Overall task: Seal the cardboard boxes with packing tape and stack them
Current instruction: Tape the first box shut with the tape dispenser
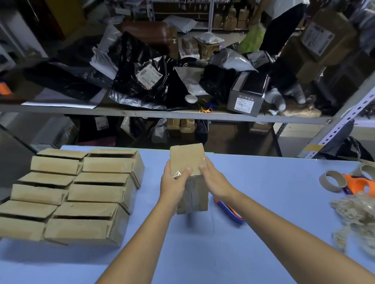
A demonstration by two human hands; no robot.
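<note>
Parcel warehouse: metal shelving (360, 102), mailer bags (129, 56)

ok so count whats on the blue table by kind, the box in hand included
open-flapped boxes, left block: 6
held box, gripped by left hand and right hand: 1
empty tape cores: 2
orange tape dispenser: 1
blue-and-orange tool: 1
crumpled tape pile: 1
total: 12

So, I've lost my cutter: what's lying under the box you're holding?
Under the held box, on the blue table, a blue and orange tool pokes out. Its far end is covered by the right hand and box, so its type is unclear.
</note>
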